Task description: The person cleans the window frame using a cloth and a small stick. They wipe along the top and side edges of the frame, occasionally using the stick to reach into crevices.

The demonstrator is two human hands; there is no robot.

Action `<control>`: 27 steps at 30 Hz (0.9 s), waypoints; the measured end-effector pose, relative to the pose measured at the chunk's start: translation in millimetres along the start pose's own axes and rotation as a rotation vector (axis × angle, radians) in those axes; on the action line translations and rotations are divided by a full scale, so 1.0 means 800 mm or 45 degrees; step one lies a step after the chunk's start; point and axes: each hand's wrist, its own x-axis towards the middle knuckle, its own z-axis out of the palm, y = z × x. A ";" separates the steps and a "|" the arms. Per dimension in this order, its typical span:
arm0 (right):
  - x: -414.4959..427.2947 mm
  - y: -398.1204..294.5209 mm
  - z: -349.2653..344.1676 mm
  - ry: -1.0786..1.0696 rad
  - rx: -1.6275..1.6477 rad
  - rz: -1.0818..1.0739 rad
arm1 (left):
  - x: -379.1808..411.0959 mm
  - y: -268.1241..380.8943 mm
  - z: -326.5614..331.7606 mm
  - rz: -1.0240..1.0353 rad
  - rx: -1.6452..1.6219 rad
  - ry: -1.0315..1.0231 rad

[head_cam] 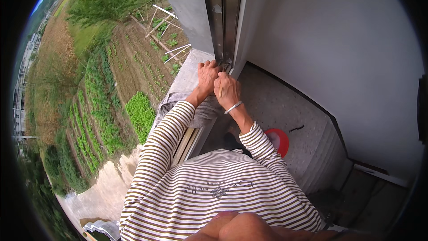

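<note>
My right hand [228, 89] is closed around a thin wooden stick [220, 91], whose end shows beside my fingers. Its far end is hidden at the lower corner of the metal window frame [228, 16]. Close against it, my left hand [208, 74] rests at the same corner with its fingers bent. Whether those fingers hold anything is hidden. A grey cloth [204, 112] lies bunched over the sill, just below both wrists. Nearer my body, the window track [187, 142] runs along the sill.
Outside the opening, a vegetable plot [133, 53] lies far below the concrete ledge [192, 65]. Indoors, a red basin [283, 143] stands on the floor by my right forearm, near a small dark object [296, 128]. Steps [322, 160] descend at the right beside a wall [321, 40].
</note>
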 end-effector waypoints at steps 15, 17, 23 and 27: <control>0.004 0.009 -0.004 -0.027 -0.023 0.004 | -0.002 -0.001 0.005 -0.015 -0.061 0.086; 0.004 0.008 -0.004 -0.020 -0.005 -0.001 | -0.005 -0.002 0.006 -0.034 -0.062 0.084; 0.005 0.012 -0.003 0.044 0.016 -0.038 | -0.003 -0.001 0.005 -0.062 -0.066 0.074; 0.003 0.023 0.003 0.096 0.050 -0.086 | -0.001 0.002 0.003 -0.080 -0.091 0.072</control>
